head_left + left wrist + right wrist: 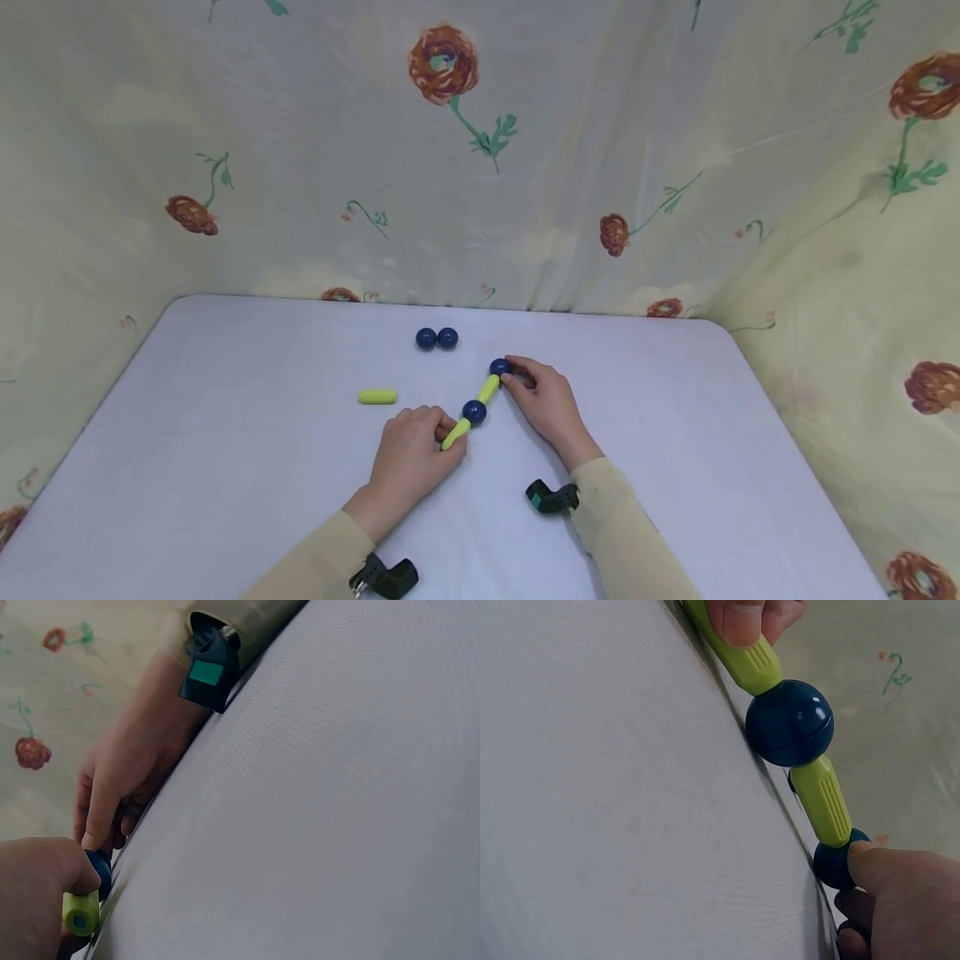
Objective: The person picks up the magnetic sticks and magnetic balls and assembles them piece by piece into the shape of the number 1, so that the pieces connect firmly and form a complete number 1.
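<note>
A chain of two yellow-green sticks and two dark blue balls runs diagonally between my hands. My left hand [420, 446] pinches the near stick [456, 434], whose other end meets the middle ball [474, 412]. From that ball the second stick [823, 801] leads to the far ball [500, 367]. Thumb and fingers of my right hand [546, 400] grip this far ball. In the left wrist view, the near stick's free end [80, 915] shows a round socket below my left thumb.
Two loose dark blue balls, a left one [426, 338] and a right one [447, 337], sit side by side farther back. A loose yellow-green stick [377, 397] lies left of the chain. Flowered cloth [540, 192] hangs behind the white table [225, 433].
</note>
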`<state>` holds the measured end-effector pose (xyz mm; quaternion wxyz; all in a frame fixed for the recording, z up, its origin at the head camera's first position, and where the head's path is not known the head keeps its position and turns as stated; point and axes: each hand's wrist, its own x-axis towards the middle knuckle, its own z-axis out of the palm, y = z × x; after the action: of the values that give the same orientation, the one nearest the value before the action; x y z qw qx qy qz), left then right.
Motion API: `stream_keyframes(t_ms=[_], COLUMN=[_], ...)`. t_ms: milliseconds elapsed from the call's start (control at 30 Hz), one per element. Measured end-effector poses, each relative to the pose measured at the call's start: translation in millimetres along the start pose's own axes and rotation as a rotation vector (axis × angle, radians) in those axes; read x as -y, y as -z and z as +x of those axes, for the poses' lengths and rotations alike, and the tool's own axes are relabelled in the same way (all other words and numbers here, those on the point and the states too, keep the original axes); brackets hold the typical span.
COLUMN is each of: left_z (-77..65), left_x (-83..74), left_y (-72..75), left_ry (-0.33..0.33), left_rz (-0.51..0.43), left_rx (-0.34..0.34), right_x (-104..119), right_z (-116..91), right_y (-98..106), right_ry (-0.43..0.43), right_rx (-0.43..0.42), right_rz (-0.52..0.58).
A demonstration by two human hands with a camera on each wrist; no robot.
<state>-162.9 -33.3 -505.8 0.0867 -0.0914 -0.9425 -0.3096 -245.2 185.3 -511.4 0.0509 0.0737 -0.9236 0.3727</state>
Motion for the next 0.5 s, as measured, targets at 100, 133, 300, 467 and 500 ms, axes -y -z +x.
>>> stream_keyframes(t_ms=[100,133,300,467,500], left_z=[-0.4,-0.5,-1.4,-1.7,-1.8], left_x=[1.4,1.7,0.9,1.0,1.1], left_y=[0.3,0.3,0.3,1.3,1.8], left_ry=[0.007,0.01,0.019,0.014,0.011], left_rz=[0.004,0.005,-0.004,-0.006,-0.006], left_rx=[0.001,0.002,0.015,0.005,0.002], right_x=[0.7,0.2,-2.1,3.5,5.2], right_z=[-2.9,-4.3,-16.0,-30.1,-32.4], right_y=[-0.2,0.0,1.4,-1.3,-2.6], right_ry=[0.006,0.012,0.045,0.084,0.094], right_rx=[-0.02,-0.032,-0.107,-0.116,-0.114], right_rz=[0.027,0.039,0.089,0.102,0.107])
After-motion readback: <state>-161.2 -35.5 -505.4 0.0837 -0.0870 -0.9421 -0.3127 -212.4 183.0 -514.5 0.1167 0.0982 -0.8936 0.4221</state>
